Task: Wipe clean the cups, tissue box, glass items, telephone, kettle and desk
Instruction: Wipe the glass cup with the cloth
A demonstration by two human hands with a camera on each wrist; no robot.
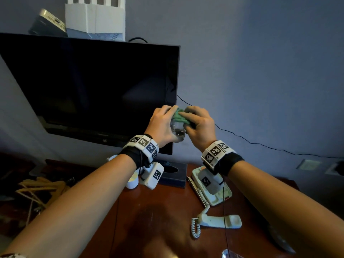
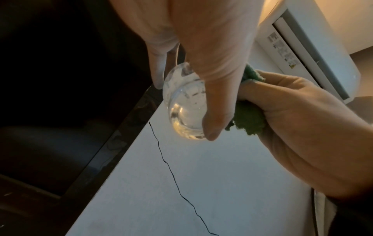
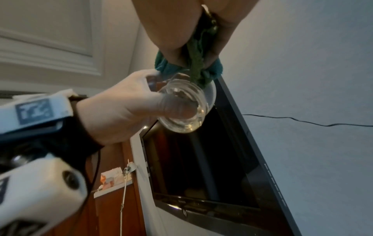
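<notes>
1. The left hand (image 1: 163, 125) curls round a clear glass (image 1: 177, 130). The thumb (image 2: 214, 102) lies along one side and the fingers wrap the other side.
2. The right hand (image 1: 200, 125) squeezes a green cloth (image 1: 179, 116) in a bunch. Its fingers are curled tight on the cloth.
3. The cloth goes into the mouth of the glass at the top. From the right hand, the glass lies at about 9 o'clock, touching the cloth.
4. The glass is held up in the air, in front of the dark TV screen (image 1: 89, 86), high over the desk (image 1: 158, 216). Its thick bottom points down and toward the person, and its mouth points up and away. So the long way of the glass runs from about 6 o'clock to 12 o'clock in the head view.
5. I think the next move is to twist the cloth round inside. The right hand is the one to turn, and the left hand has to keep the glass from slipping.
6. Down on the desk, the telephone (image 1: 212, 187) sits at about 5 o'clock from the hands. Its handset (image 1: 219, 221) lies off the base, nearer the person.
7. The dark tissue box (image 1: 173, 173) is at 6 o'clock, just left of the telephone. A small white cup (image 1: 132, 181) is at 7 o'clock.
</notes>
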